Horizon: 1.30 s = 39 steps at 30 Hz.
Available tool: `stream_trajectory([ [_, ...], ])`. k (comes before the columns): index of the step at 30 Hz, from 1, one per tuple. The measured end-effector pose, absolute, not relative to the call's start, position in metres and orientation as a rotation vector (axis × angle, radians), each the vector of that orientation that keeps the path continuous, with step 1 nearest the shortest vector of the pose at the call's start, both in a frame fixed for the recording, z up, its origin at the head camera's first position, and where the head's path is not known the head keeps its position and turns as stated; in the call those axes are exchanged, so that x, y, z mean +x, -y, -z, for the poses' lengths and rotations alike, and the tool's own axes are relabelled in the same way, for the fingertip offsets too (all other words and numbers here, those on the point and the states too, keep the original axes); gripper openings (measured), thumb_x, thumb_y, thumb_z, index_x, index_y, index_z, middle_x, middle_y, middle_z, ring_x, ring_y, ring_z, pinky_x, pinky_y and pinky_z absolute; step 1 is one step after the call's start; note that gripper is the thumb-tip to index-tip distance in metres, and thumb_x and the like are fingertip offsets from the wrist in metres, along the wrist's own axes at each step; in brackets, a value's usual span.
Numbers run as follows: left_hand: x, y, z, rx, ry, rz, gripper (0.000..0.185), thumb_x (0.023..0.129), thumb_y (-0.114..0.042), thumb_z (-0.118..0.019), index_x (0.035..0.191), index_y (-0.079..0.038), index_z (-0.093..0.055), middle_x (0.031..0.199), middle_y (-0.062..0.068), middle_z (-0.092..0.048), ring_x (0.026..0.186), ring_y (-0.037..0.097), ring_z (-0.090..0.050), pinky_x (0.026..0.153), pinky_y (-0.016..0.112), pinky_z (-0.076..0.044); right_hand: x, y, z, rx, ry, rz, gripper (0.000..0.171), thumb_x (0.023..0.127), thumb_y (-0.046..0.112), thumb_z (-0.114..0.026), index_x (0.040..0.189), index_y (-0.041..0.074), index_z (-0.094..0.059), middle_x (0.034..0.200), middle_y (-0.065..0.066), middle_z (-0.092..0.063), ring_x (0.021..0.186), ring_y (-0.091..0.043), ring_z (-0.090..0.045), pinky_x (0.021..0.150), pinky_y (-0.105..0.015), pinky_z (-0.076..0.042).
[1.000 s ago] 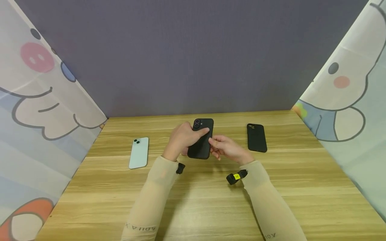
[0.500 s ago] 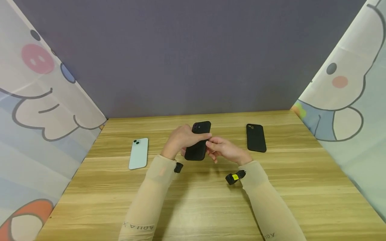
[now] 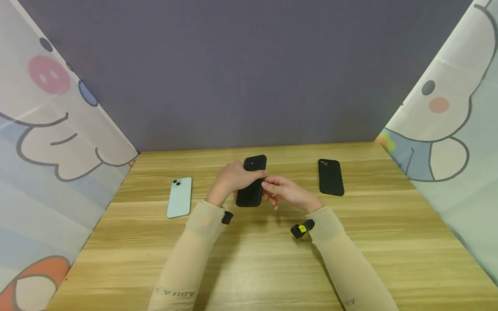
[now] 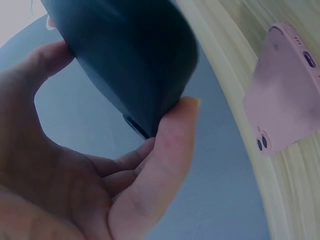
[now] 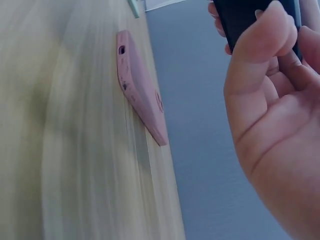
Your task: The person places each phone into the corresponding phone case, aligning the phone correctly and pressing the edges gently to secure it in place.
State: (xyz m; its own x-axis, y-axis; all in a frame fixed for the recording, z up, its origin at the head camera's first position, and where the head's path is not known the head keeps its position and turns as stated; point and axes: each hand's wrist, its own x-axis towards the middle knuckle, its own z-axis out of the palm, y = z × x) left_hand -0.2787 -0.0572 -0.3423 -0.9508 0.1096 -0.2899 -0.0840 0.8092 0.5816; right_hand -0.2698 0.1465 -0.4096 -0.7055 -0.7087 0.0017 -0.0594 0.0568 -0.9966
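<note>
A black-cased phone [image 3: 251,183] is held above the middle of the wooden table [image 3: 249,259], back side with the camera lenses facing up. My left hand [image 3: 232,179] grips it from the left, fingers curled over its back. My right hand [image 3: 285,193] pinches its right edge with thumb and fingertips. In the left wrist view the dark phone [image 4: 135,55] sits between thumb and fingers. In the right wrist view my thumb [image 5: 260,45] lies against the phone [image 5: 240,17].
A pale green phone [image 3: 179,197] lies face down on the left. A black case [image 3: 330,177] lies on the right. A pink phone-shaped case [image 4: 285,90] [image 5: 140,95] lies on the table near my hands, hidden in the head view. Curtains flank both sides.
The black phone has shifted slightly left and turned, so it looks narrower. Both hands moved a little left with it. The items on the table have not moved.
</note>
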Motion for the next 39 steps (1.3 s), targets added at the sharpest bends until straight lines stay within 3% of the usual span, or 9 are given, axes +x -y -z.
stream_trajectory([
  [8,-0.279,0.067,0.345,0.014,-2.743,-0.892,0.07,0.083,-0.07,-0.066,0.106,-0.004,-0.063,0.093,0.012,-0.066,0.069,0.027,-0.065,0.06,0.04,-0.057,-0.274,-0.153,0.398,-0.641,-2.021,1.592,0.03,0.109,0.027,-0.05,0.109,0.001,-0.064,0.084,-0.015,-0.056,0.063,-0.02,-0.053,0.062,-0.042,-0.055],
  [11,-0.28,0.072,0.346,0.001,-2.752,-0.879,0.072,0.084,-0.07,-0.065,0.111,-0.003,-0.064,0.095,0.012,-0.065,0.071,0.027,-0.065,0.064,0.042,-0.057,-0.278,-0.157,0.393,-0.586,-2.114,1.589,0.029,0.108,0.027,-0.053,0.104,0.001,-0.064,0.082,-0.014,-0.057,0.065,-0.023,-0.057,0.067,-0.047,-0.057],
  [14,-0.282,0.076,0.347,-0.01,-2.777,-0.864,0.071,0.084,-0.07,-0.065,0.108,-0.003,-0.065,0.094,0.012,-0.066,0.073,0.027,-0.065,0.063,0.04,-0.055,-0.28,-0.162,0.39,-0.53,-2.222,1.575,0.027,0.107,0.026,-0.055,0.101,0.001,-0.064,0.082,-0.015,-0.059,0.069,-0.03,-0.06,0.073,-0.053,-0.057],
  [18,-0.285,0.083,0.348,-0.004,-2.831,-0.814,0.069,0.084,-0.07,-0.062,0.102,-0.004,-0.065,0.094,0.013,-0.066,0.076,0.028,-0.065,0.063,0.037,-0.053,-0.283,-0.169,0.389,-0.435,-2.387,1.5,0.024,0.107,0.023,-0.055,0.108,0.001,-0.063,0.088,-0.016,-0.06,0.081,-0.042,-0.061,0.078,-0.057,-0.054],
  [21,-0.287,0.087,0.35,0.003,-2.855,-0.771,0.07,0.085,-0.07,-0.06,0.106,-0.003,-0.066,0.099,0.014,-0.067,0.081,0.029,-0.065,0.069,0.039,-0.053,-0.286,-0.176,0.391,-0.387,-2.509,1.395,0.028,0.107,0.023,-0.054,0.117,-0.002,-0.062,0.097,-0.02,-0.062,0.09,-0.045,-0.061,0.079,-0.055,-0.053],
  [24,-0.289,0.092,0.353,-0.001,-2.869,-0.732,0.072,0.088,-0.068,-0.06,0.114,-0.002,-0.066,0.106,0.016,-0.067,0.085,0.03,-0.064,0.074,0.041,-0.053,-0.289,-0.184,0.394,-0.364,-2.653,1.241,0.033,0.106,0.026,-0.054,0.122,-0.002,-0.062,0.106,-0.02,-0.064,0.091,-0.038,-0.063,0.076,-0.048,-0.053],
  [29,-0.293,0.101,0.359,0.002,-2.888,-0.679,0.072,0.089,-0.067,-0.059,0.117,-0.001,-0.066,0.108,0.018,-0.067,0.086,0.031,-0.065,0.075,0.043,-0.053,-0.29,-0.197,0.395,-0.298,-2.841,0.989,0.031,0.105,0.031,-0.055,0.117,0.004,-0.066,0.103,-0.011,-0.068,0.083,-0.025,-0.062,0.071,-0.042,-0.05],
  [36,-0.297,0.112,0.364,-0.095,-2.862,-0.663,0.082,0.083,-0.073,-0.062,0.123,-0.001,-0.064,0.114,0.019,-0.066,0.091,0.032,-0.065,0.076,0.045,-0.055,-0.292,-0.215,0.396,-0.147,-2.896,0.819,0.038,0.104,0.034,-0.054,0.121,0.001,-0.062,0.105,-0.016,-0.068,0.078,-0.027,-0.063,0.066,-0.041,-0.05],
  [39,-0.298,0.117,0.365,-0.118,-2.858,-0.636,0.079,0.086,-0.07,-0.061,0.124,-0.001,-0.063,0.118,0.02,-0.065,0.092,0.033,-0.065,0.076,0.046,-0.055,-0.295,-0.222,0.394,-0.099,-2.917,0.736,0.041,0.103,0.036,-0.054,0.12,-0.001,-0.06,0.105,-0.017,-0.065,0.074,-0.025,-0.06,0.063,-0.039,-0.048],
])
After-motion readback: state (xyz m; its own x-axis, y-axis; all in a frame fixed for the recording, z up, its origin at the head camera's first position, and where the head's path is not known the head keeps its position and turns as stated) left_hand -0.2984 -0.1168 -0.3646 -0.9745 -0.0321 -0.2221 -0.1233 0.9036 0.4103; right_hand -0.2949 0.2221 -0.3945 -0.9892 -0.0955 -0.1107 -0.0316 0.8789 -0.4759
